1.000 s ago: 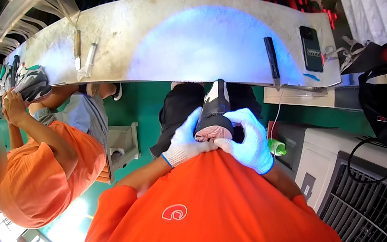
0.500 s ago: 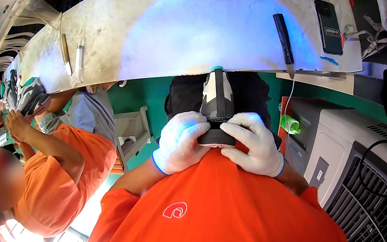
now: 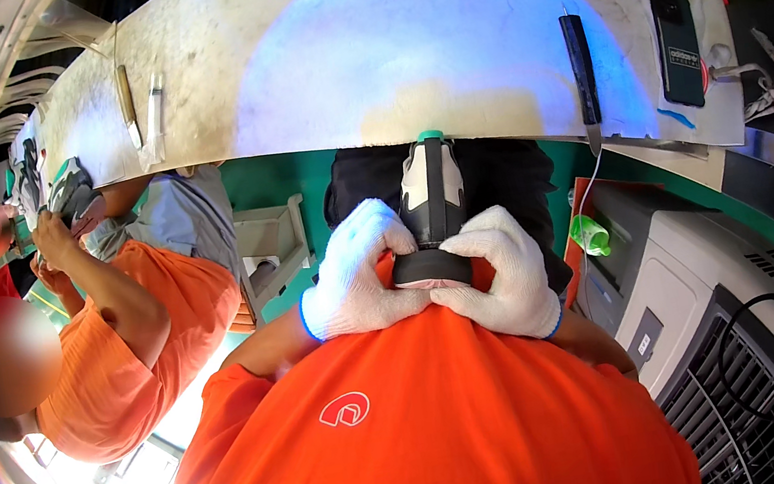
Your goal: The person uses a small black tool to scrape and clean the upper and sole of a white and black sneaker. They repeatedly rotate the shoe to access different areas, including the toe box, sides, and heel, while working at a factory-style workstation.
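Observation:
A black, cream and green-tipped shoe (image 3: 433, 189) is held upright against the front of my orange shirt, just below the near edge of the table. My gloved left hand (image 3: 356, 272) is closed round its left side. On the opposite side, my gloved right hand (image 3: 510, 268) grips it, thumb along the dark rounded band at the near end. Beneath that band a pinkish edge shows between my hands. Some of my fingertips are hidden behind the shoe.
A blue-lit table (image 3: 321, 80) spans the front, bearing a knife (image 3: 128, 111), a black-handled corded tool (image 3: 580, 69) and a phone (image 3: 677, 44). At left, a co-worker in orange (image 3: 156, 319) holds another shoe (image 3: 76, 198). A grilled grey machine (image 3: 702, 314) stands at right.
My hands have shifted on the shoe: the right fingers no longer lie over the dark band, and more of its near end shows. The whole view has shifted slightly.

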A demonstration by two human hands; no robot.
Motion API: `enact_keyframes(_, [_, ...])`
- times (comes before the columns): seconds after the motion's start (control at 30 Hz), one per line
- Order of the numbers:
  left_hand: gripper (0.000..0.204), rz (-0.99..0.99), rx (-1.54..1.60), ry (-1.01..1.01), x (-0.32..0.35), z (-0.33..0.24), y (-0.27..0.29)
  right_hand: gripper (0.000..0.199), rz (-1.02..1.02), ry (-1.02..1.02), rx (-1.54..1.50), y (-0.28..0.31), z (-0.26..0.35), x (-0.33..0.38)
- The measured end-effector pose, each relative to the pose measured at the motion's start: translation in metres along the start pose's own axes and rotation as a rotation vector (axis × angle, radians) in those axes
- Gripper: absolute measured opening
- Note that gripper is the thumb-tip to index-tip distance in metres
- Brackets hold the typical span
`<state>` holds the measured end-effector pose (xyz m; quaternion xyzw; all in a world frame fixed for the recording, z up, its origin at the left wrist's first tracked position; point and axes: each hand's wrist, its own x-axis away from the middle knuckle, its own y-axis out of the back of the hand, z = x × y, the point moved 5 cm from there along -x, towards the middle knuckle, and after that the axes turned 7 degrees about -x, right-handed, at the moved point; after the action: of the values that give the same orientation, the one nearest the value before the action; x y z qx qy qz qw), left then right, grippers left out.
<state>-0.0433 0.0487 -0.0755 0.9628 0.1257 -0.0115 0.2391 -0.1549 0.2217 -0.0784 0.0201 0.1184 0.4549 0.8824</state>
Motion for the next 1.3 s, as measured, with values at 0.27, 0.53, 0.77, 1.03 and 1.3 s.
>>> enact_keyframes(0.27, [0.046, -0.004, 0.127, 0.225, -0.003, 0.009, -0.003, 0.044, 0.027, -0.001, -0.045, 0.002, -0.009, -0.018])
enact_keyframes(0.53, [0.051, 0.049, 0.068, 0.334, -0.006, 0.008, -0.004, 0.047, 0.022, -0.085, -0.067, 0.005, -0.013, -0.019])
enact_keyframes(0.77, [0.076, 0.065, 0.023, 0.434, 0.003, 0.012, -0.002, 0.057, -0.061, -0.130, -0.048, 0.008, -0.008, -0.011])
enact_keyframes(1.03, [0.136, 0.158, 0.103, 0.284, 0.000, 0.038, -0.014, 0.093, -0.124, -0.195, 0.198, 0.010, -0.002, -0.005])
enact_keyframes(1.3, [0.118, -0.061, 0.197, -0.001, 0.005, -0.036, 0.008, 0.117, 0.152, -0.257, -0.183, 0.007, 0.054, -0.013])
